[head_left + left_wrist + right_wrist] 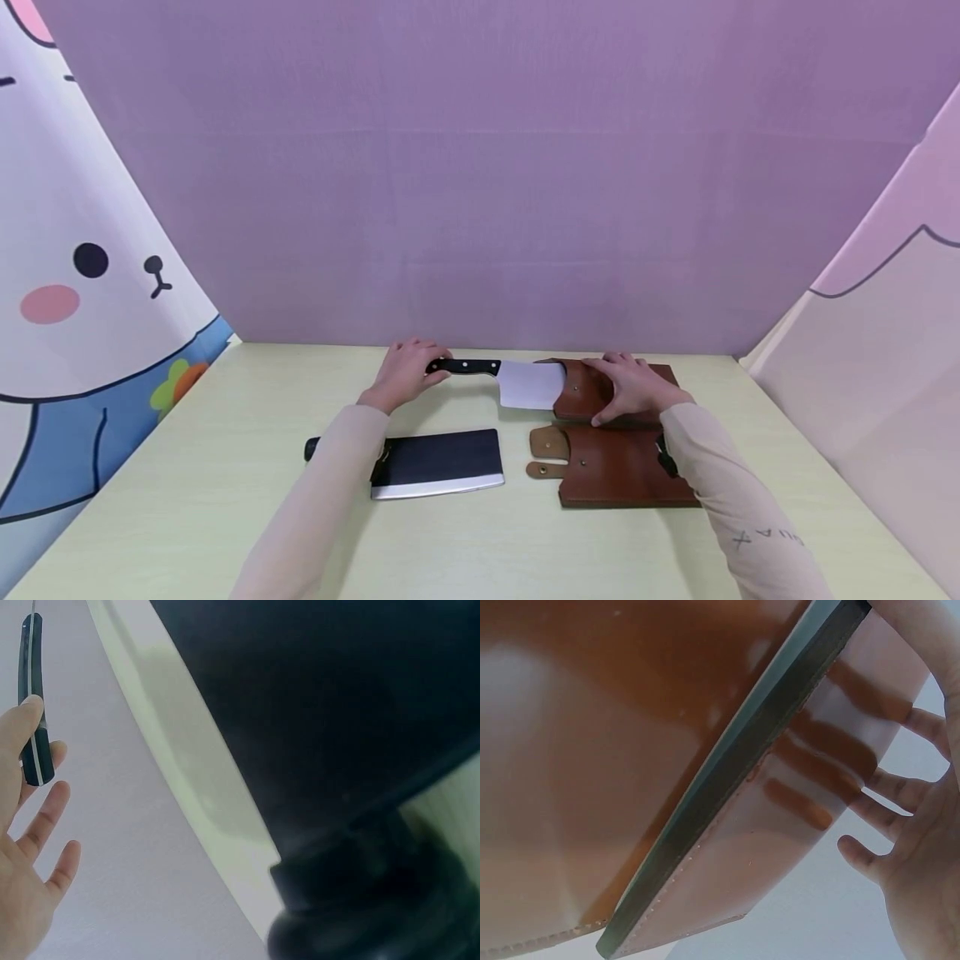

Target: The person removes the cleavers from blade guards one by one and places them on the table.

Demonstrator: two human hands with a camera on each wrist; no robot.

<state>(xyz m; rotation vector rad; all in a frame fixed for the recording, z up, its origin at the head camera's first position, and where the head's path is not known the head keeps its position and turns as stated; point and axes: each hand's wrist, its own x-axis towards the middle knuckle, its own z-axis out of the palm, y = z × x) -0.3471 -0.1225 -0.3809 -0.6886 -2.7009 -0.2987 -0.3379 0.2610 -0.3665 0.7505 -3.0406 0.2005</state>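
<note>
My left hand (405,372) pinches the end of the black riveted handle (467,367) of a cleaver between thumb and fingers. In the left wrist view the other fingers are spread apart from that handle. The cleaver's bright blade (528,385) points right, its front end at the mouth of a brown leather knife sheath (592,390); any part inside is hidden. My right hand (633,387) holds this sheath across its width, thumb at the near edge and fingers at the far edge. In the right wrist view the fingertips meet the glossy leather edge.
A second cleaver (442,458) with a dark blade lies nearer, partly under my left forearm. Right of it lies another brown sheath (622,475), its snap strap (546,471) pointing left and my right sleeve over its end. A purple cloth wall (480,208) stands behind the table.
</note>
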